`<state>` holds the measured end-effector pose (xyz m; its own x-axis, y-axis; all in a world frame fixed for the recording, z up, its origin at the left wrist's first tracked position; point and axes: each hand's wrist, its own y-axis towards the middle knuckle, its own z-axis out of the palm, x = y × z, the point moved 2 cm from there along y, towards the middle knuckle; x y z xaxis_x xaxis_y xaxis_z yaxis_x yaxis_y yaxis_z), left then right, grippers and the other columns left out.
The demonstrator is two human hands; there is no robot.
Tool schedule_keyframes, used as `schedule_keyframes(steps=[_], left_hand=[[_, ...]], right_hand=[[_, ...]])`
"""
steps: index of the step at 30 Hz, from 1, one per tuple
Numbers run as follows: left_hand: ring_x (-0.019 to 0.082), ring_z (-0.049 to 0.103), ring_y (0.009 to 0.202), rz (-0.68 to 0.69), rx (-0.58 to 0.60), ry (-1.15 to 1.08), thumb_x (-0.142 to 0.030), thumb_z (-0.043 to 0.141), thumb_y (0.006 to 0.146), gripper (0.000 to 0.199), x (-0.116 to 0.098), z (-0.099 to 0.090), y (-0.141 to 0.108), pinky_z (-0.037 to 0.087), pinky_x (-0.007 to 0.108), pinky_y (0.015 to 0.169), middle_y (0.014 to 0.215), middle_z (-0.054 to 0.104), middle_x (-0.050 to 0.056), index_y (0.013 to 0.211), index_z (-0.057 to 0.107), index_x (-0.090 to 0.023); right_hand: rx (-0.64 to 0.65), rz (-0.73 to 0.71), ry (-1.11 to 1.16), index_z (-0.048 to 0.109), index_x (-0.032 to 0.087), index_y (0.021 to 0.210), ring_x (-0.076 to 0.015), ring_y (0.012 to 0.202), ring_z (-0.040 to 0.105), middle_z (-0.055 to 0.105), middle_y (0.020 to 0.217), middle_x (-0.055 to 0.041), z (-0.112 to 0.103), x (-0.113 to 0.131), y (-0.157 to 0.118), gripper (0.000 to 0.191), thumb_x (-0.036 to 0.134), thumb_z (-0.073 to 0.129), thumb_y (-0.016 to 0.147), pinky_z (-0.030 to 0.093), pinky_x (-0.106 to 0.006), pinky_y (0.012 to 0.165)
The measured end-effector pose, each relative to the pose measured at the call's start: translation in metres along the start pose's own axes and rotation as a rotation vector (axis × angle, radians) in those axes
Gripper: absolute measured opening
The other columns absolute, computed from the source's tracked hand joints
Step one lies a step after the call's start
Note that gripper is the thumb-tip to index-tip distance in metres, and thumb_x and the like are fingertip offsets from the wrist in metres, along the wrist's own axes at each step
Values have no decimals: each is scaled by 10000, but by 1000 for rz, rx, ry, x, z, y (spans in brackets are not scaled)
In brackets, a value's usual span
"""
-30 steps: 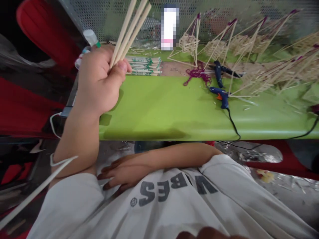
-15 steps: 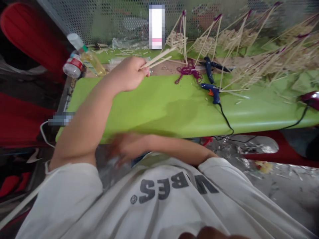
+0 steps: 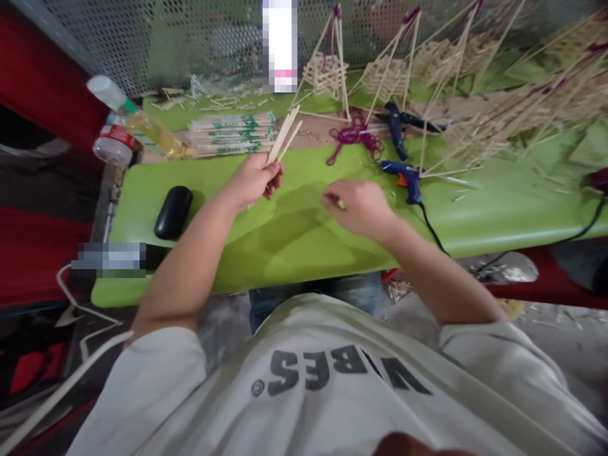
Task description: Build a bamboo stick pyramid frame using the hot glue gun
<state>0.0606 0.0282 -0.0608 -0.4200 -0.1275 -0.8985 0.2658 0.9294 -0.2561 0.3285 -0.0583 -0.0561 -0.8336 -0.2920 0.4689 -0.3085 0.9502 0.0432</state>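
Note:
My left hand is closed around several thin wooden chopsticks, whose ends point up and away over the green bench. To its right, my right hand hangs above the bench, apart from the chopsticks. Its fingers look curled but are smeared by motion, and I see nothing held in them. Beyond my left hand lie packets of wrapped chopsticks with green print. A blue glue gun with an orange trigger rests just right of my right hand.
Purple cord and a dark glue gun lie farther back. Stick-built hanging frames line the rear and right. At left are a bottle of yellow liquid, a clear jar and a black case.
My left hand has drawn back toward me with the chopsticks. My right hand has risen from near my lap to above the bench. The black case and wrapped packets now show.

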Motion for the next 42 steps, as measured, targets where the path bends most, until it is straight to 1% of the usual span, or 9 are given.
schedule_keyframes(steps=[4,9,13,16,20,28,32,37,42], left_hand=[[172,716,665,-18,13,-124,-302,629,1212,138,10,-9,-11,595,286,670,820,770,37,1105,663,-222],[198,769,704,-65,109,-206,-486,720,1178,291,28,-14,-18,624,331,708,908,851,93,1124,686,-202],[226,814,788,-142,280,-169,-565,675,1194,363,25,5,-30,613,342,757,914,865,83,1095,691,-217],[221,784,797,-156,424,36,-563,594,1222,442,15,18,-39,559,339,746,926,875,80,993,746,-218],[229,767,798,-185,590,168,-531,539,1217,482,5,25,-42,520,347,746,919,862,84,926,763,-220],[227,728,781,-209,790,281,-576,507,1222,522,-4,16,-40,466,360,762,902,831,78,968,796,-223],[230,757,810,-216,745,256,-613,530,1226,534,0,10,-40,494,353,766,933,856,76,963,786,-226],[228,801,849,-220,491,225,-689,540,1248,570,20,3,-35,568,343,773,974,875,67,990,778,-239],[218,798,794,-142,271,269,-541,608,1233,415,20,2,-32,567,335,742,926,844,58,970,713,-237]], right_hand=[[-6,44,-121,856,203,1127,-330,1032,771,890,1168,-156,-25,-7,40,249,430,755,1118,533,-429,898],[-33,46,388,843,188,1065,-207,796,622,816,950,-87,17,6,67,393,567,779,1144,460,-347,724],[29,93,885,864,205,1009,-156,662,473,717,790,-20,47,5,59,548,744,826,1097,348,-324,599],[95,125,1070,878,219,941,-171,724,582,770,830,-29,51,3,48,517,726,959,1007,454,-312,650],[189,212,1208,884,230,891,-200,776,715,821,858,-38,50,0,39,454,657,1019,966,595,-333,746],[196,322,1228,896,242,947,-197,788,726,830,887,-54,42,-4,32,406,631,1008,985,602,-325,724],[159,338,1261,866,234,988,-166,698,607,766,838,-43,42,-7,32,452,671,979,1024,460,-305,592],[-11,357,1204,778,240,1004,-155,652,509,668,799,-25,49,-27,37,598,827,881,1056,340,-317,543],[-146,218,947,709,253,895,-147,628,393,508,722,9,38,-36,51,699,926,820,1043,275,-329,559]])
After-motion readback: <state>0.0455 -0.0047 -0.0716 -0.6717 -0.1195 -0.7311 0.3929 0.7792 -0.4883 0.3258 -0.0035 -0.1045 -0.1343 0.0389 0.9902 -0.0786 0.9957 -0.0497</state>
